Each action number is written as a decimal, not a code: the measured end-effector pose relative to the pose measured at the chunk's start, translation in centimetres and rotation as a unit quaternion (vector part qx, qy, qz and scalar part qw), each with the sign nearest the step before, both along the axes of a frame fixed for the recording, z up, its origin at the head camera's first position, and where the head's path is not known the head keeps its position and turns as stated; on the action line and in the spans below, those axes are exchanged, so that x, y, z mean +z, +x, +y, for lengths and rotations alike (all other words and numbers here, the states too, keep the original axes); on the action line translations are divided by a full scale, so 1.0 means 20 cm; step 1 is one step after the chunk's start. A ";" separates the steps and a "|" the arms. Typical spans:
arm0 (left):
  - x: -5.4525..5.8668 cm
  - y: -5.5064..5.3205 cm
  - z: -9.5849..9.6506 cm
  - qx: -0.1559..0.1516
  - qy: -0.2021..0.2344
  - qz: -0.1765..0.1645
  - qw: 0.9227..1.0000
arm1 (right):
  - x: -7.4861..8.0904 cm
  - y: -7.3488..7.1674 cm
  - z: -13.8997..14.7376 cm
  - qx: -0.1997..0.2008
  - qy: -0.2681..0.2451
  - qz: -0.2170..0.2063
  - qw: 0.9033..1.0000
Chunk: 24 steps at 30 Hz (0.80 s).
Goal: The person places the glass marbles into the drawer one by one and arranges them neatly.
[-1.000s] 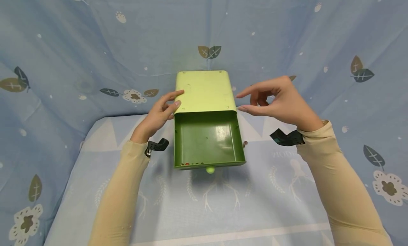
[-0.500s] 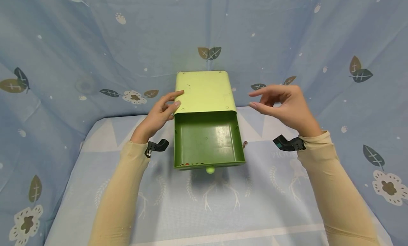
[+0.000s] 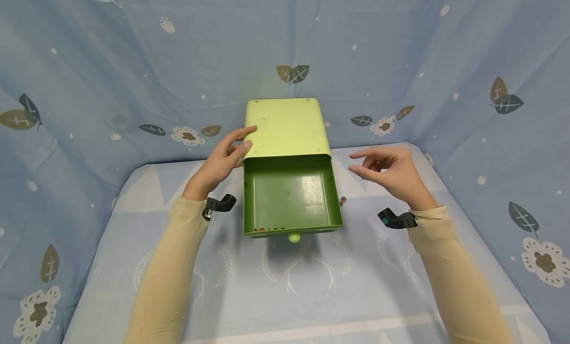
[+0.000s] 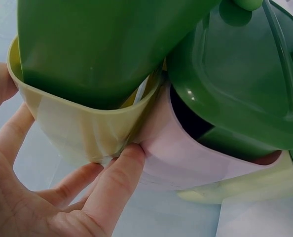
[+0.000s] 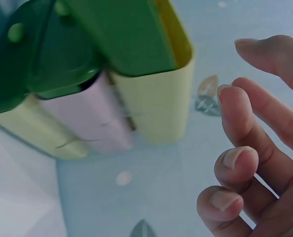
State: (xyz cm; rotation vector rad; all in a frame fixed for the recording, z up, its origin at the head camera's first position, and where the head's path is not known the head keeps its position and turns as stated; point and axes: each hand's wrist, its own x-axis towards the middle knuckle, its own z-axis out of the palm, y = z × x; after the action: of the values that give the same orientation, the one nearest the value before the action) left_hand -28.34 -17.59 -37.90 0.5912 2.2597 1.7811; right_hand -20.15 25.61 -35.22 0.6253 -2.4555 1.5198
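A tower of plastic drawers stands against the cloth backdrop. Its top casing (image 3: 287, 127) is yellow-green, and the top dark green drawer (image 3: 289, 193) is pulled out, a light green ball knob (image 3: 294, 238) on its front. Several tiny red and dark pieces (image 3: 261, 229) lie along the drawer's front wall. My left hand (image 3: 218, 161) rests on the casing's left side, thumb and fingers spread; the left wrist view shows fingers against the yellow casing (image 4: 72, 126) and the pink one (image 4: 186, 158) below. My right hand (image 3: 389, 175) hovers to the right, holding nothing, thumb and index finger apart.
Lower green drawers (image 4: 255, 74) also jut out, with knobs on them. Small reddish-brown round pieces (image 3: 343, 201) show just right of the top drawer. A pale patterned cloth (image 3: 249, 304) covers the table, and blue curtains (image 3: 490, 62) enclose it.
My right hand has drawn away from the casing's right side and then lowered toward me. The left hand, casing and drawer have stayed in place.
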 end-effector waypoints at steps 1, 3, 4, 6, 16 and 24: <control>0.00 0.00 0.00 0.000 0.000 0.000 1.000 | -0.03 0.00 0.01 -0.001 0.001 -0.002 1.000; 0.00 0.00 0.00 -0.001 0.001 -0.001 1.000 | -0.08 0.00 0.01 -0.008 0.000 -0.008 1.000; 0.00 0.00 0.00 -0.001 0.001 -0.001 1.000 | -0.11 -0.01 0.02 -0.012 -0.001 -0.011 1.000; 0.00 0.00 0.00 -0.001 0.002 -0.001 1.000 | -0.16 -0.01 0.03 -0.021 -0.004 -0.019 1.000; -0.01 -0.01 0.00 0.000 0.001 -0.002 1.000 | -0.36 -0.01 0.04 -0.046 0.014 -0.057 0.997; -0.01 -0.01 0.00 -0.001 0.000 0.000 1.000 | -0.47 -0.06 0.06 -0.051 0.040 -0.089 0.994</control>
State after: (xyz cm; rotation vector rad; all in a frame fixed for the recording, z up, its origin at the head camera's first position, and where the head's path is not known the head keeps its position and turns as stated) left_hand -28.46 -17.67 -38.07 0.5921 2.2581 1.7804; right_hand -21.35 26.79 -44.57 0.3862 -2.6467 1.5030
